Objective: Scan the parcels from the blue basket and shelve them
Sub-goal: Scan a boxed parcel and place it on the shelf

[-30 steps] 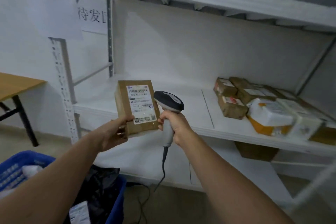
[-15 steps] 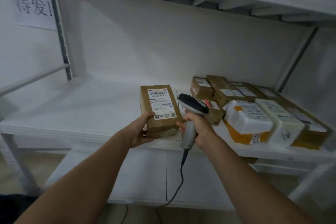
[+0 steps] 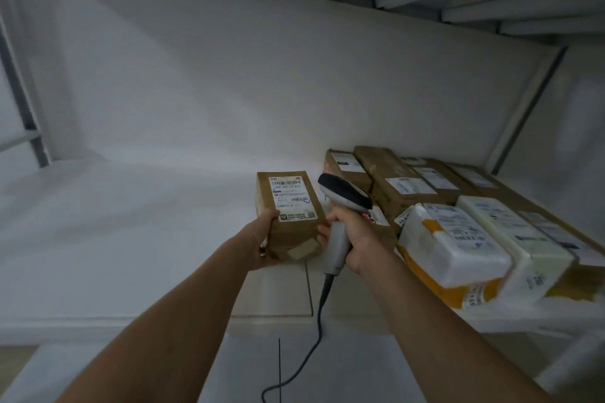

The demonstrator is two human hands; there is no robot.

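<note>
The white shelf fills most of what we see, its board running from nine o'clock across to three. On it, between three and four o'clock, lies a tight group of shelved parcels. Brown boxes sit at the back. In front of them is a white-and-orange bag, with a white packet just beside it at its three o'clock.

Just below the middle of the view we hold the brown parcel over the shelf board; we cannot tell whether it touches the board. Our left hand grips its lower left corner, thumb curled onto the top face.

At the parcel's three o'clock our right hand is wrapped round the handle of the scanner. The scanner's dark head lies just beside the parcel's right edge.

The parcel's label faces us. The scanner's cable hangs toward six o'clock.
</note>
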